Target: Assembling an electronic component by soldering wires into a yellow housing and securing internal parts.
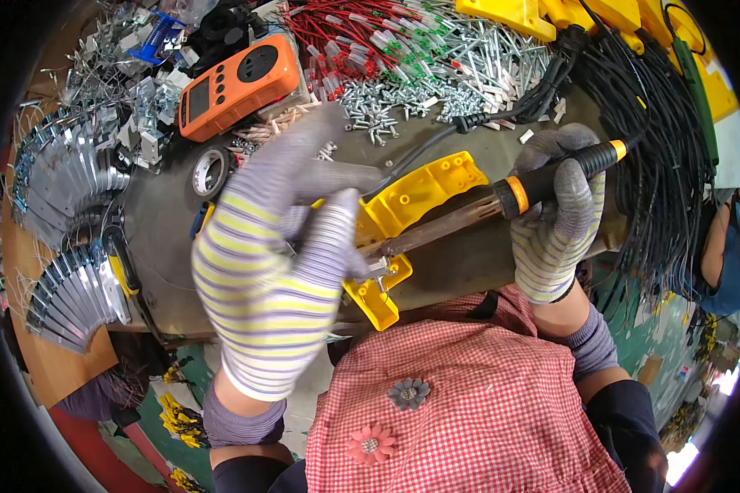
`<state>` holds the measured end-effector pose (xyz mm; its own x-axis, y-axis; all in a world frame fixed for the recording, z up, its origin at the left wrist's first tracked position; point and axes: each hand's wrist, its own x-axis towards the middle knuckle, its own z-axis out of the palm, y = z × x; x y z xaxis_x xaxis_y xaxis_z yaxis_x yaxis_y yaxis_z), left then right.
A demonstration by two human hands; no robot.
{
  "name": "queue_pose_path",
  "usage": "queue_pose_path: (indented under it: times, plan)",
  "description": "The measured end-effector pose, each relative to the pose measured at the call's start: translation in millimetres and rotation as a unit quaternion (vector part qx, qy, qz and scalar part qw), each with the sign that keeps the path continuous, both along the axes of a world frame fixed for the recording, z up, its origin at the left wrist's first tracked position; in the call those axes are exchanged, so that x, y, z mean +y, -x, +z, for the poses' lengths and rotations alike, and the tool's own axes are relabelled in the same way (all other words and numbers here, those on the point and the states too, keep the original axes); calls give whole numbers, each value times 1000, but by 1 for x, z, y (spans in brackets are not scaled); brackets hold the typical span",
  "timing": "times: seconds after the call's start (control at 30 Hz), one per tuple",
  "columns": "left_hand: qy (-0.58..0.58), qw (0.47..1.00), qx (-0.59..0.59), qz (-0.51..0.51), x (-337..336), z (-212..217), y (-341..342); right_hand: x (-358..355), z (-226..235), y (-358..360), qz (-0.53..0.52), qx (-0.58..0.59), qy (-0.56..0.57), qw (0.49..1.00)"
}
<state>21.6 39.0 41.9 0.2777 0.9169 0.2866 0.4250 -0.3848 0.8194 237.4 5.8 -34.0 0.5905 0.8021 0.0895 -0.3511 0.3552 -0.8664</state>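
My right hand [555, 215], in a grey, white and yellow striped glove, is closed around the black and orange handle of a soldering iron [551, 174]. The iron's metal shaft slants left and down over a yellow plastic housing [423, 195]. A small metal part [378, 267] sits at the housing's lower end, close to the iron's tip. My left hand [271, 263], gloved alike and blurred, is beside the housing's left side. Its thumb and upper fingers are apart with nothing seen between them; the lower fingers are partly hidden, and whether they touch the housing is unclear.
An orange meter [238, 86] and a tape roll [210, 172] lie beyond my left hand. Screws [374, 111] and red wires [321, 33] are heaped at the back. Black cables [633, 123] hang at right; metal strips [70, 185] fan out at left. A yellow-handled tool [122, 261] lies nearby.
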Motion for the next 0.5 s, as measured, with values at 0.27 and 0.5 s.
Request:
queue_pose_path:
  times: [0.27,0.5]
  plan:
    - [-80,987,139,31,2,-35,22,0,2,-1,28,2,-19,999]
    - [47,995,-1,-93,0,-34,36,-2,2,-2,34,-1,-15,999]
